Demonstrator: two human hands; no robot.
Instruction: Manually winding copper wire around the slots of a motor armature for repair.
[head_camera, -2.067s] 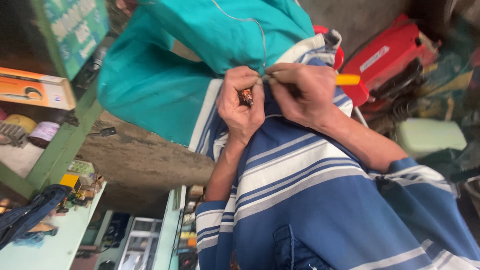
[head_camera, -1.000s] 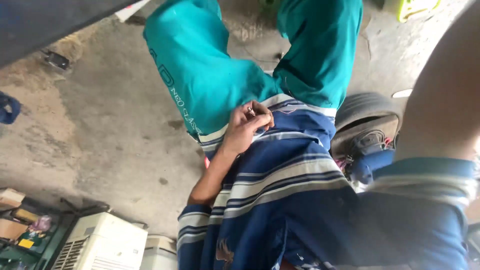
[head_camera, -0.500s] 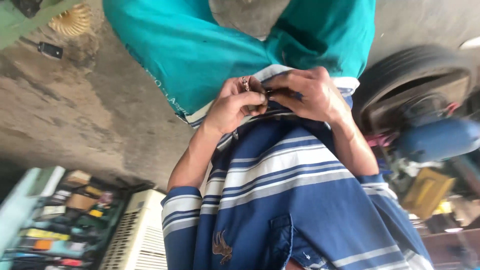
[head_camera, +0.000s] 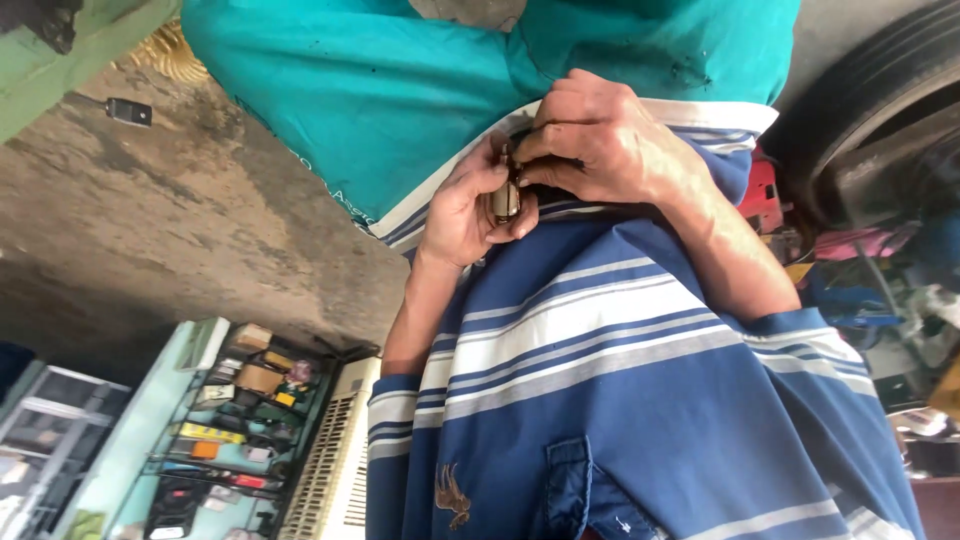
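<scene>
My left hand (head_camera: 462, 212) is cupped at my waist and grips a small brass-coloured metal part (head_camera: 505, 200), held upright between thumb and fingers. My right hand (head_camera: 612, 148) sits just to its right, over the hem of my blue striped shirt (head_camera: 600, 400); its fingertips pinch the top of the same part. Both hands are pressed close against my teal trousers (head_camera: 400, 80). Fingers hide the lower end of the part.
Stained concrete floor (head_camera: 150, 230) lies to the left, with a small black object (head_camera: 128, 110) on it. A tyre (head_camera: 880, 80) fills the upper right, with red and blue clutter (head_camera: 765, 195) below it. A green shelf of small boxes (head_camera: 240, 420) and a white grille (head_camera: 330, 470) are at lower left.
The view has swung round and come closer. My right hand, away from the part one second ago, is back on it. The orange-handled tool seen earlier is out of sight.
</scene>
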